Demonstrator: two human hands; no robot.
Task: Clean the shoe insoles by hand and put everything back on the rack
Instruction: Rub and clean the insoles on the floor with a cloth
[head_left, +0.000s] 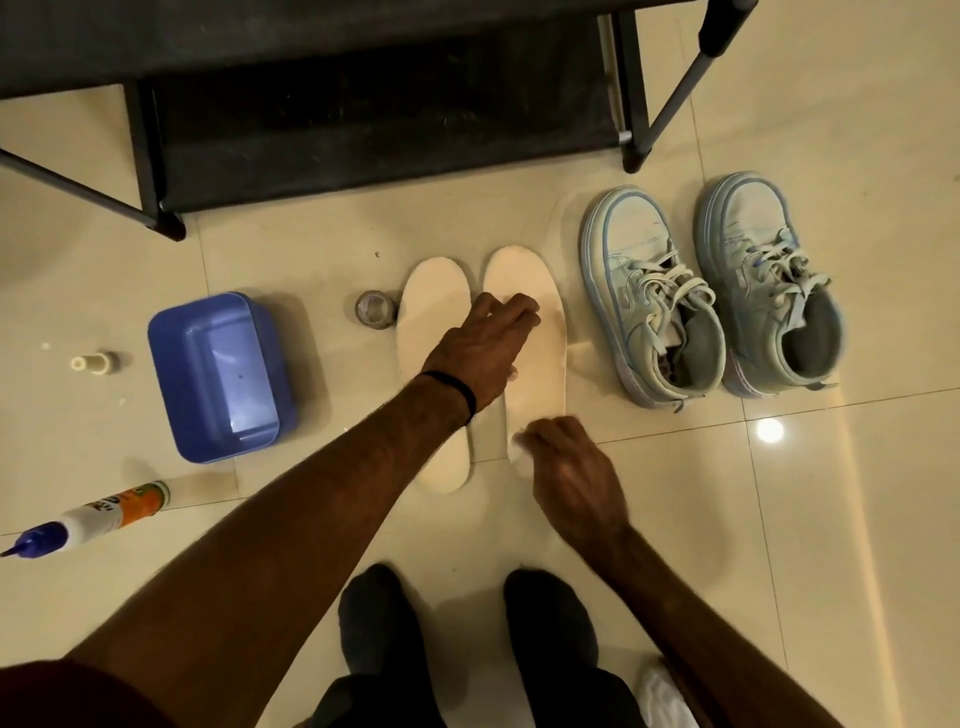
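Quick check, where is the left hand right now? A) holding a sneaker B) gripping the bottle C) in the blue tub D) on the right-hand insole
D: the left hand reaches across and rests on the right-hand insole, well clear of the blue tub and the sneakers.

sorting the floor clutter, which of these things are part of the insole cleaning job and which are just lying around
Part of the job: two insoles, pair of sneakers, shoe rack, blue tub, squeeze bottle, left hand, right hand.

Likely just lying about: tape roll, small cap.
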